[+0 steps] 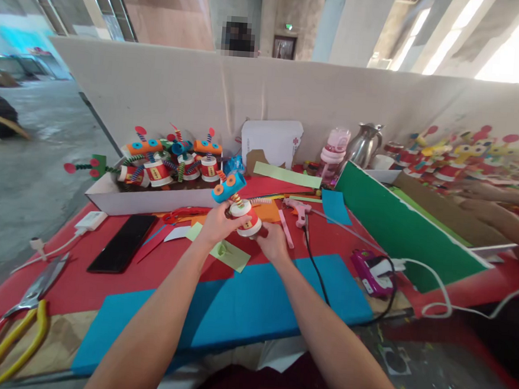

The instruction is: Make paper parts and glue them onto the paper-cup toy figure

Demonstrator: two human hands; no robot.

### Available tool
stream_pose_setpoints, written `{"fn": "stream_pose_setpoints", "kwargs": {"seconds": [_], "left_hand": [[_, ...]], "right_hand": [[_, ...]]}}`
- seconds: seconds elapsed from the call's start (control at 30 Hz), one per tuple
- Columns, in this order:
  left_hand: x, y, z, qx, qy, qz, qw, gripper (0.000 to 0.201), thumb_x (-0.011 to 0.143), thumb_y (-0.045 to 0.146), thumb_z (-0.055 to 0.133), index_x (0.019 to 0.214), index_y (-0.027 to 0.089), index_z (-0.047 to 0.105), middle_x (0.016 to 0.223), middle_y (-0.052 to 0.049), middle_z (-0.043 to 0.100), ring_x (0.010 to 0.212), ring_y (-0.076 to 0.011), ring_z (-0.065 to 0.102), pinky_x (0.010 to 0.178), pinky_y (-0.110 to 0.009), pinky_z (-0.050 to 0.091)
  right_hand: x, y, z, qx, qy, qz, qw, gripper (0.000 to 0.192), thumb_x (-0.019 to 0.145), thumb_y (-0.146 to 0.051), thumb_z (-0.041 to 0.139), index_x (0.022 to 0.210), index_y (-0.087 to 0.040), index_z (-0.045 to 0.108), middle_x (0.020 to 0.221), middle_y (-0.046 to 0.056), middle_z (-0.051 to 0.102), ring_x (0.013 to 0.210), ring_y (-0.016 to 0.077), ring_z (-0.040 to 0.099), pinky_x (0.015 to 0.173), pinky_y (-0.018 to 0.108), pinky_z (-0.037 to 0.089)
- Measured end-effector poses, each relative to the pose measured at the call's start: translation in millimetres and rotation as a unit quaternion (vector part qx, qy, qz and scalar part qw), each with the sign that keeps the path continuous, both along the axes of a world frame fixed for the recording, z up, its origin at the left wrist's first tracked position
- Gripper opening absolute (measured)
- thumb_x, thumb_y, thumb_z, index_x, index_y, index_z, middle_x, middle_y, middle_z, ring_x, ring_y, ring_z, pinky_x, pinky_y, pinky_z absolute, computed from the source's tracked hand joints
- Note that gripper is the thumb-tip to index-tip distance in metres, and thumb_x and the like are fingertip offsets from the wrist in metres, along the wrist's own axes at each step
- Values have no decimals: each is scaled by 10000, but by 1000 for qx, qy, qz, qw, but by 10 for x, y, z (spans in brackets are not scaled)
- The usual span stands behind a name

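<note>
A paper-cup figure is held tilted above the table. It has a red and white cup body, a blue tube head with orange round eyes, and a coiled paper neck. My left hand grips the cup from the left, thumb across its side. At the cup's lower right, the fingers of my right hand are curled against the rim, their tips partly hidden. Under the hands lies a light green paper piece. A pink glue gun rests just right of the figure.
Similar cup figures stand in a white box at the back left. Large scissors and a black phone lie left. A green board, purple power strip and cables bound the right; another person's arm reaches in beyond.
</note>
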State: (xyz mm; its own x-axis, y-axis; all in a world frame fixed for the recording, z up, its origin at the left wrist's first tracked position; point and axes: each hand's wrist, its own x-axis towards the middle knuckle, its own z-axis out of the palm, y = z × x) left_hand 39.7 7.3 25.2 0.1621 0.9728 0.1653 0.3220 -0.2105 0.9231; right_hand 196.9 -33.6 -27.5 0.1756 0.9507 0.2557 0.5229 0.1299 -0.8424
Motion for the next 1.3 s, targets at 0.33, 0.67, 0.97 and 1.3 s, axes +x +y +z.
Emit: {"fn": "stream_pose_setpoints", "kwargs": {"seconds": [0.33, 0.67, 0.97, 1.3], "left_hand": [[153, -154, 67, 83, 4, -40, 996, 403, 468, 394, 852, 765, 235, 630, 739, -39, 670, 756, -271, 626, 697, -319, 468], [186, -171, 94, 105, 96, -49, 989, 376, 541, 423, 817, 805, 224, 636, 807, -76, 685, 758, -299, 632, 647, -328, 438], [181, -165, 30, 135, 85, -56, 986, 396, 579, 416, 794, 900, 229, 656, 863, -60, 707, 806, -276, 655, 684, -316, 476], [204, -236, 171, 105, 210, -56, 970, 389, 684, 404, 701, 1010, 208, 624, 1002, -64, 708, 921, -253, 658, 736, -299, 500]], "right_hand": [[299, -215, -18, 33, -75, -21, 996, 252, 752, -109, 541, 904, -222, 707, 872, 59, 739, 872, 222, 668, 839, 347, 507], [238, -309, -9, 62, 25, -93, 993, 287, 812, -180, 402, 972, -172, 640, 980, 105, 702, 936, 226, 652, 867, 391, 500], [23, -241, 50, 84, 76, -20, 993, 453, 658, -188, 590, 1110, -202, 598, 1087, 82, 661, 1029, 247, 603, 906, 398, 485], [-38, -179, 95, 63, 58, -7, 996, 376, 681, -249, 677, 1032, -186, 556, 976, 74, 662, 875, 226, 630, 758, 349, 516]]}}
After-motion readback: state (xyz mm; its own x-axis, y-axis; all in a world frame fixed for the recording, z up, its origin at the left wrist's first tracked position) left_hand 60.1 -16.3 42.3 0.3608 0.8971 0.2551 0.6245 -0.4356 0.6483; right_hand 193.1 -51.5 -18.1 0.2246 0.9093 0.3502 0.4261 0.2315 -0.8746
